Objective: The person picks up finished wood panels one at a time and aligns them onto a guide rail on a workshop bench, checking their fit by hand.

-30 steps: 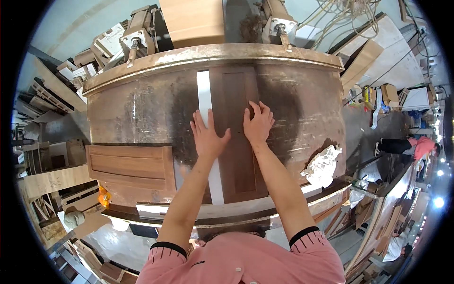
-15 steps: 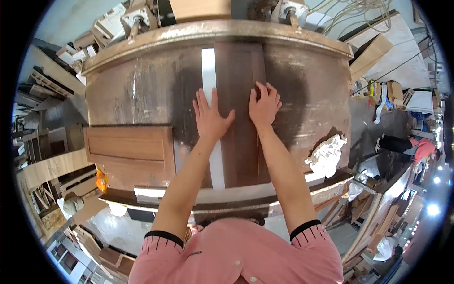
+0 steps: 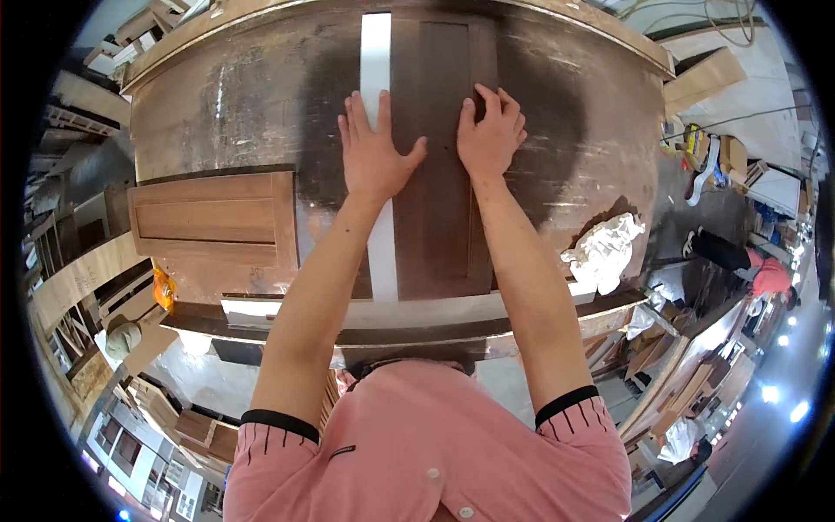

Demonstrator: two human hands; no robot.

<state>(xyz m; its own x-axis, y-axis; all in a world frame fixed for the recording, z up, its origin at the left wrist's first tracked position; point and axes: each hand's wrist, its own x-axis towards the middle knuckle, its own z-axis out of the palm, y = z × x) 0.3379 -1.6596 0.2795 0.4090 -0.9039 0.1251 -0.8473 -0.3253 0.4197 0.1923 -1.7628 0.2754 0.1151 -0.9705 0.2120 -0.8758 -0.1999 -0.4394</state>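
Observation:
A dark brown wooden panel (image 3: 432,209) with a recessed middle lies lengthwise before me on the worn workbench (image 3: 209,104). Along its left side runs a long white strip (image 3: 376,61). My left hand (image 3: 374,157) rests flat across the strip, fingers pointing away and thumb spread out over the panel. On the panel's right border lies my right hand (image 3: 492,139), its fingers slightly bent and apart. Neither hand visibly grasps anything. The strip's middle is hidden under my left hand.
A lighter brown framed panel (image 3: 209,216) lies at the bench's left. Crumpled white material (image 3: 605,250) sits near the right front corner, and an orange item (image 3: 163,289) at the left front. Wood pieces (image 3: 165,409) stand around the bench. Another person (image 3: 755,266) is far right.
My view has tilted, so the bench and both hands appear higher in the picture. Both hands keep about the same places on the strip and panel.

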